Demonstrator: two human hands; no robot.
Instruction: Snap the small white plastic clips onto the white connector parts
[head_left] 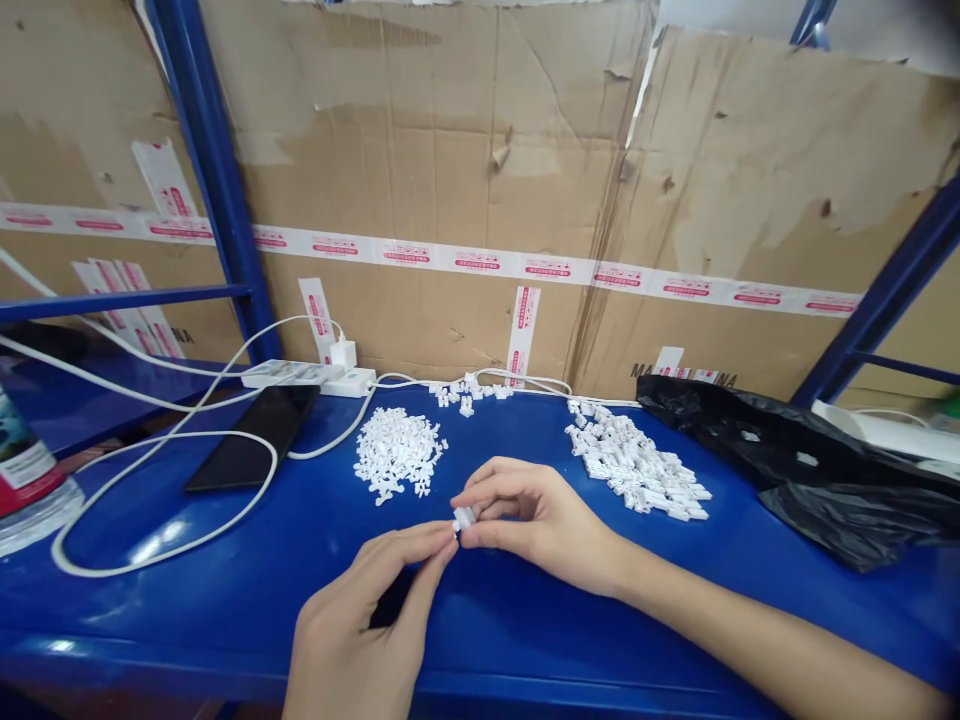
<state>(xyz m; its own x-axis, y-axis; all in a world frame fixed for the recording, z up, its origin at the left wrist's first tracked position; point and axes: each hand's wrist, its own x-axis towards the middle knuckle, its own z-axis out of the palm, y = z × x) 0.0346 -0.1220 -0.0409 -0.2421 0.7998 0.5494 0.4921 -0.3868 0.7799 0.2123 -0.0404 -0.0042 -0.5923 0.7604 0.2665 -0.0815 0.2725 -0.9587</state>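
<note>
You have a small white plastic piece in front of you, raised just above the blue counter and set between your two hands. Your right hand grasps it from the right, thumb below and index finger above. Your left hand meets it from the other side, its thumb and index fingertips pinched at the piece's near left edge. Both grips are therefore closed on it; whether the bit at your left fingertips is a separate part, you cannot tell from here, as the fingers cover it.

Expect the piece to be very light and fairly stiff, with smooth faces that may slip if your fingertips are damp. Its thin edges and any narrow tabs look the likeliest to bend or snap, so take hold across the broad, flat sides of the body and press lightly. Being so small, it leaves room for fingertips only.

Beyond your left hand lies a pile of tiny white knobbed parts; beyond your right, a pile of blocky white plastic housings, apart from the first. A black plastic bag lies crumpled farther to the right.
</note>
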